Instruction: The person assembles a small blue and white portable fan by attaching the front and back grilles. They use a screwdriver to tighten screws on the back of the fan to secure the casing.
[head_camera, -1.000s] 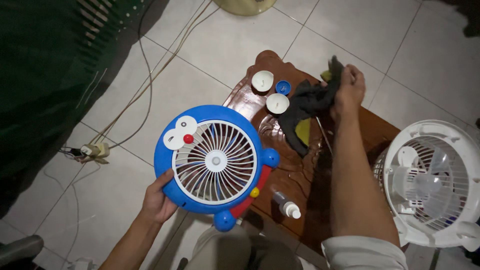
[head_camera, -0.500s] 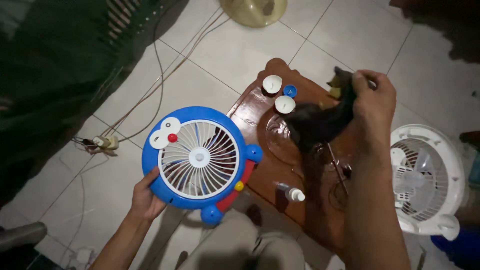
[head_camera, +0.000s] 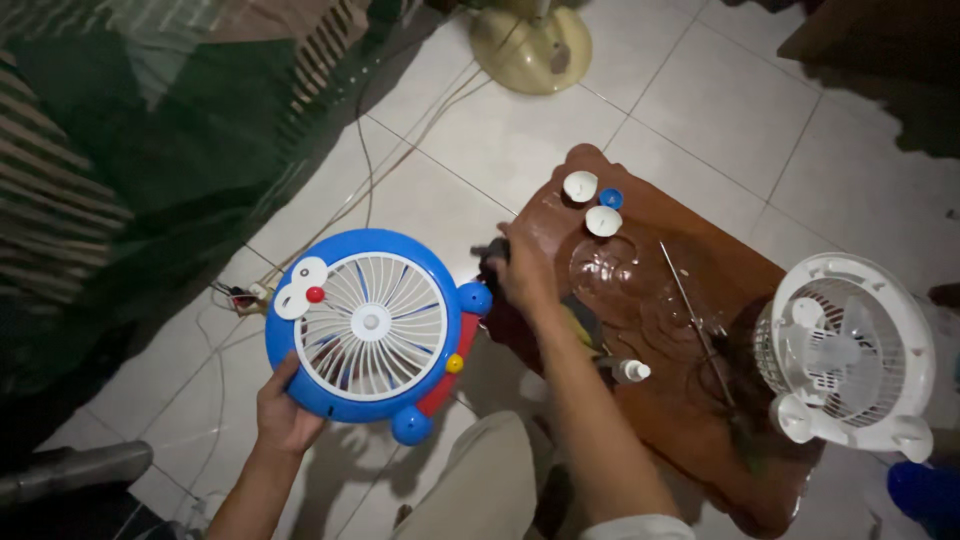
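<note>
My left hand (head_camera: 283, 418) grips the lower left rim of a round blue fan cover (head_camera: 366, 323) with a white grille, cartoon eyes and a red nose, holding it above the tiled floor. My right hand (head_camera: 520, 272) is closed on a dark cloth (head_camera: 573, 318) and sits just right of the cover, over the left edge of a carved brown wooden table (head_camera: 680, 400). Most of the cloth is hidden behind my hand and forearm.
On the table lie two white caps (head_camera: 603, 221), a small blue cap (head_camera: 611, 198), a thin metal rod (head_camera: 690, 300) and a small spray bottle (head_camera: 628, 371). A white fan body (head_camera: 850, 355) stands at the right. A cream fan base (head_camera: 528, 45) and cables lie beyond.
My right hand carried the dark cloth from the table's far side down and left, close to the blue cover. The view shifted; my left hand still holds the cover.
</note>
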